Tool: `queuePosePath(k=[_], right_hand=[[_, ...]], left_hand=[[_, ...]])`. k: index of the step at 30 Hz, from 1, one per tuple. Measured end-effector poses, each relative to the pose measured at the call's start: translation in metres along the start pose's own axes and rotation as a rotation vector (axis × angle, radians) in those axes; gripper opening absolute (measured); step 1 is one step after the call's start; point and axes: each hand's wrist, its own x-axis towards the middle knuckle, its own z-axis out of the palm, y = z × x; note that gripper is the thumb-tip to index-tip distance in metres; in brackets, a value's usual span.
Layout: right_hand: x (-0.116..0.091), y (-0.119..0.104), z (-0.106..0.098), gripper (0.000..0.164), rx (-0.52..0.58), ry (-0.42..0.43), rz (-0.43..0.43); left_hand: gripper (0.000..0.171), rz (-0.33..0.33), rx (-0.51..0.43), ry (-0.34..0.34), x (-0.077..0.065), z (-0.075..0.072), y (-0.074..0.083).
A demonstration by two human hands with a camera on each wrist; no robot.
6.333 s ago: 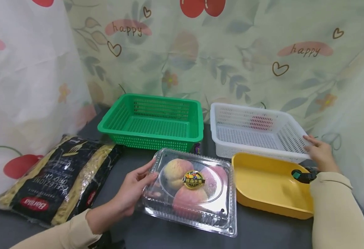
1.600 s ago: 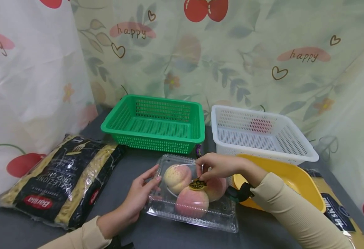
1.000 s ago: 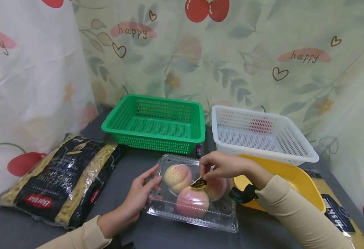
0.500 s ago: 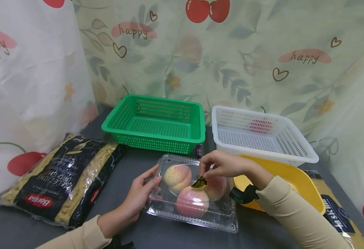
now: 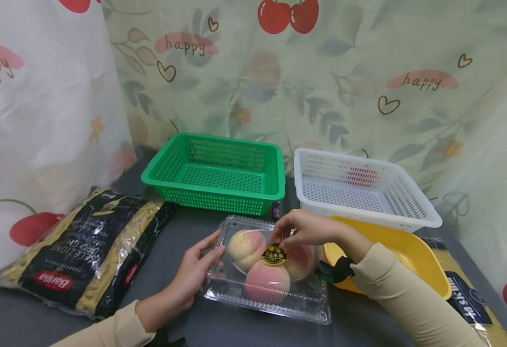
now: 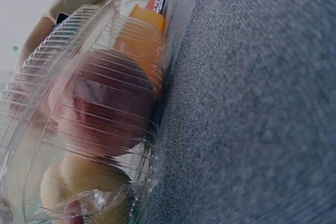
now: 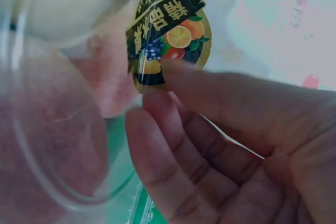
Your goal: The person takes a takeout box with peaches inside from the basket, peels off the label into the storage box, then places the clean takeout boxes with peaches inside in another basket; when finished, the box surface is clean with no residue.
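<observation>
A clear plastic clamshell box [image 5: 318, 308] with peaches [image 5: 267, 282] inside lies in front of me. At its left edge my left hand [image 5: 194, 267] grips the side, thumb on top. Over the lid, the thumb and finger of my right hand [image 5: 303, 229] pinch the edge of a round black-and-gold fruit sticker [image 5: 274, 254]. Seen from the right wrist, the sticker [image 7: 168, 35] faces the camera with the thumb over its lower edge. The left wrist view shows the box's ribbed side [image 6: 105, 103], the peaches behind it.
Behind the box stand a green basket [image 5: 218, 205] and a white basket [image 5: 366, 217]. A yellow tub [image 5: 426, 255] sits at right, beside a pasta bag [image 5: 467, 296]. Another pasta bag [image 5: 80, 250] lies left. A small purple packet [image 5: 276, 211] lies by the green basket.
My right hand has come from the white basket to the sticker and pinches it. Compared with half a second ago, it sits slightly left and more of the sticker's face shows. The left hand stays.
</observation>
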Motion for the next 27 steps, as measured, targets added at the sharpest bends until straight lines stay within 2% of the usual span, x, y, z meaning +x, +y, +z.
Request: queuePosePath(k=[8,17,27], right_hand=[[0.0036,0.002,0.0002,0.008,0.02,-0.032,-0.027],[0.0024,-0.0015,0.0009,0.008,0.001,-0.059,0.003],[0.0001,-0.0024,0.0015,0.011,0.036,-0.081,0.016]], left_hand=[[0.046,0.003,0.005,0.002,0.0005,-0.0004,-0.001],[0.047,0.005,0.001,-0.008,-0.0002,-0.0005,-0.0015],[0.046,0.012,0.005,0.0,0.001,-0.0007,-0.0028]])
